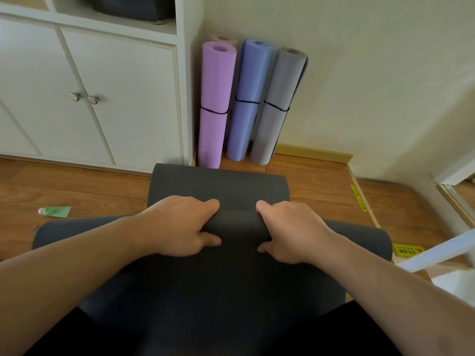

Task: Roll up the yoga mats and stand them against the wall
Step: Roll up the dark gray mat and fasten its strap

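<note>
While both hands grip the dark mat [218, 186] roll on the floor: left hand [180, 224] and right hand [290, 227] curled round it, equally near. Roll axis runs left-right; unrolled end stretches ahead toward wall [372, 73]. Probably mid-roll, pushes forward.

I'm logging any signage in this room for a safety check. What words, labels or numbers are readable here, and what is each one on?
Nothing here can be read with confidence.
Yellow sticker on the floor at right: dark characters and a red mark, too blurred and turned away to read.
Yellow strip along the floor edge: small dark print, too small to read.
Green tube on the floor at left: no legible label.
Rolled mats by the wall and the dark mat being rolled: no print visible.
</note>
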A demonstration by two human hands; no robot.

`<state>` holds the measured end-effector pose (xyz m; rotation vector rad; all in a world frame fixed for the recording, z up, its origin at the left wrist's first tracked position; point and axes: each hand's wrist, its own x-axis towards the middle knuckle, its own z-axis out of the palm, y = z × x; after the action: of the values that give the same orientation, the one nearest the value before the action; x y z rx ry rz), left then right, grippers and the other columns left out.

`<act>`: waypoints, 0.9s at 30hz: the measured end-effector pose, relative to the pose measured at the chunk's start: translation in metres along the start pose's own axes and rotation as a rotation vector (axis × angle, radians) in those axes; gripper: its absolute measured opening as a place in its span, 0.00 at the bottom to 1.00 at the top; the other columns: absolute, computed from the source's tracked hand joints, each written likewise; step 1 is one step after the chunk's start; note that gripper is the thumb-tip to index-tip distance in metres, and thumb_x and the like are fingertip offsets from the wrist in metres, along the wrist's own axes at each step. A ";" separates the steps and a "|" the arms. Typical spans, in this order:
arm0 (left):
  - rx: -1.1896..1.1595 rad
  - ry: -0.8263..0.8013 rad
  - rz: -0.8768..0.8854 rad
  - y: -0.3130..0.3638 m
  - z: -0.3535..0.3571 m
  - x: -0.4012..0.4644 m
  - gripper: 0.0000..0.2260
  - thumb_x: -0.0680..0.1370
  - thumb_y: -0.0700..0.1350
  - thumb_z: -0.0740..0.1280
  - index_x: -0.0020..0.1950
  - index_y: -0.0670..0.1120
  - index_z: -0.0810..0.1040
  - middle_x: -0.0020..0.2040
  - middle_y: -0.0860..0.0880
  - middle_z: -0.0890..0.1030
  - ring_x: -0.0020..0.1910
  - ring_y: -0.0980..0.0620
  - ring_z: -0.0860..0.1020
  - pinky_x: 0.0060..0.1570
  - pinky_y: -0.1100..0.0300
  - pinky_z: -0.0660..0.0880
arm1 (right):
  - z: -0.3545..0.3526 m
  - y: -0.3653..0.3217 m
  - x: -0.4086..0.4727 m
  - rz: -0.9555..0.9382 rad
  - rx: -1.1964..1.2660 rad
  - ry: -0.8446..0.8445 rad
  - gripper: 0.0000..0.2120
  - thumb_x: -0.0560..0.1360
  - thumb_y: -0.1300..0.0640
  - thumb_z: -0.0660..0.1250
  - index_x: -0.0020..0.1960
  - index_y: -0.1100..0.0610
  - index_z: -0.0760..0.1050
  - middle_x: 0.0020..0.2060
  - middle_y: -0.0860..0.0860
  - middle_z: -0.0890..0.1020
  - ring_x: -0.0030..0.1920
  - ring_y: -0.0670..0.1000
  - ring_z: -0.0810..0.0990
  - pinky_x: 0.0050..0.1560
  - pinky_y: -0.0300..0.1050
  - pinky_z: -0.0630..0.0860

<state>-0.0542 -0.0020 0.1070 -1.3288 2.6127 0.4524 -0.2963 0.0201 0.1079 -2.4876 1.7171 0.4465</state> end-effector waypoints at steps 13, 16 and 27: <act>-0.321 -0.219 -0.020 -0.008 -0.002 0.009 0.10 0.78 0.58 0.75 0.53 0.59 0.77 0.48 0.57 0.81 0.46 0.58 0.80 0.45 0.61 0.72 | 0.009 -0.018 -0.006 -0.088 -0.035 0.128 0.30 0.72 0.36 0.77 0.62 0.49 0.66 0.49 0.47 0.80 0.47 0.51 0.81 0.44 0.49 0.80; -0.248 -0.174 -0.052 -0.003 -0.002 0.008 0.11 0.77 0.61 0.74 0.53 0.59 0.76 0.46 0.57 0.81 0.44 0.59 0.80 0.45 0.60 0.72 | 0.009 -0.015 0.001 -0.055 0.003 0.057 0.23 0.75 0.40 0.76 0.57 0.50 0.67 0.45 0.49 0.80 0.44 0.52 0.81 0.43 0.50 0.80; 0.079 0.081 -0.160 0.005 0.017 0.009 0.26 0.73 0.63 0.76 0.61 0.52 0.69 0.49 0.56 0.76 0.49 0.53 0.78 0.49 0.57 0.77 | 0.000 -0.011 0.011 -0.010 0.060 0.041 0.28 0.72 0.38 0.79 0.61 0.47 0.68 0.54 0.47 0.80 0.53 0.52 0.81 0.51 0.52 0.80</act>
<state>-0.0634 -0.0001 0.0897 -1.5451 2.5309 0.2738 -0.2825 0.0142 0.1039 -2.4787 1.7059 0.3398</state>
